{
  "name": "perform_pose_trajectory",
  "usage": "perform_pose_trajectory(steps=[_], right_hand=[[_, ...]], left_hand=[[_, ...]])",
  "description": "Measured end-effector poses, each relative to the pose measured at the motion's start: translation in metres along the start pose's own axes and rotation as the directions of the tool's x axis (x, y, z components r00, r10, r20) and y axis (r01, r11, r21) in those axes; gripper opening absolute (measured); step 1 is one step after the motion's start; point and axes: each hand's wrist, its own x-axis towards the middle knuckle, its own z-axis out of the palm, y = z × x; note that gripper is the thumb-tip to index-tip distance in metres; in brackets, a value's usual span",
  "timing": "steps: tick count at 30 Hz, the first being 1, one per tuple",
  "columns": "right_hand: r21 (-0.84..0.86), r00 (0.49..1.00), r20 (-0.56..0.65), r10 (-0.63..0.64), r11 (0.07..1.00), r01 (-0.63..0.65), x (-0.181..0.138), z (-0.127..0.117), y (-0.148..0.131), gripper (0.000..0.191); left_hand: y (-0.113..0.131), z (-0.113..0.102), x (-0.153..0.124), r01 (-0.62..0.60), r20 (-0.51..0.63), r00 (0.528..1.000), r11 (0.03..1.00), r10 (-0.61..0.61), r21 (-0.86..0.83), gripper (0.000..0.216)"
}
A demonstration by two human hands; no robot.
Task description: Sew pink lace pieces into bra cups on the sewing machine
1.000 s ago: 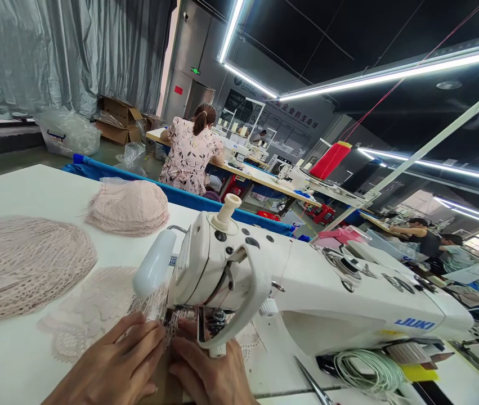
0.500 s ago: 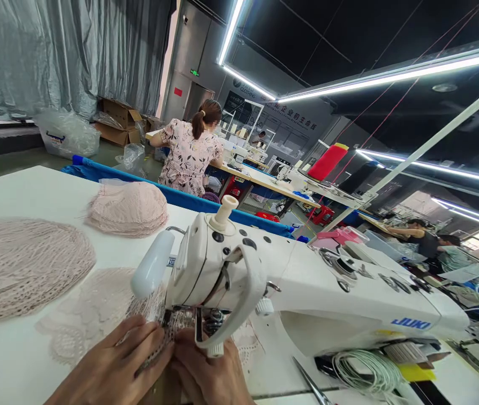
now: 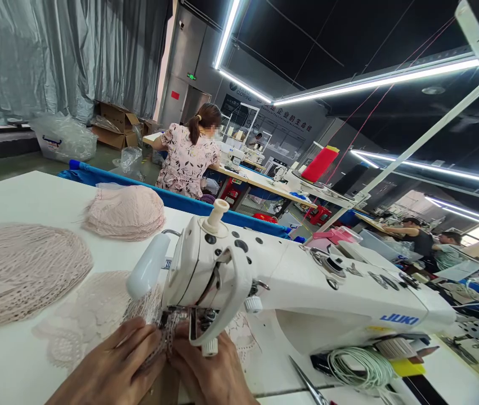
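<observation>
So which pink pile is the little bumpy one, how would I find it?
Start at the big white sewing machine on the white table. Look past its left end, toward the blue edge: the small domed pink lace stack sits there. It is rounder and taller than the wide flat lace pile at the left edge.

lace piece (image 3: 91,315): pale pink, floral openwork
sewing machine (image 3: 307,287): white w/ blue logo
thread cone (image 3: 320,163): red
co-worker's dress (image 3: 186,163): pink, dark leaf print

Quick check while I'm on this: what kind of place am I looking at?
Most likely a garment sewing workshop: a white JUKI industrial sewing machine, stacks of pale pink lace pieces on the white table, and rows of further workbenches with seated workers.
</observation>
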Motion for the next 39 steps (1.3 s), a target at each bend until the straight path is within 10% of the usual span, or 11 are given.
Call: perform_pose_trajectory(steps=[39], right_hand=[[-0.017, 0.988, 0.157, -0.006, 1.0, 0.009, -0.005, -0.004, 0.001, 0.022]], left_hand=[[0.0, 0.003, 0.001, 0.016, 0.01, 1.0, 1.0, -0.016, -0.015, 0.043]])
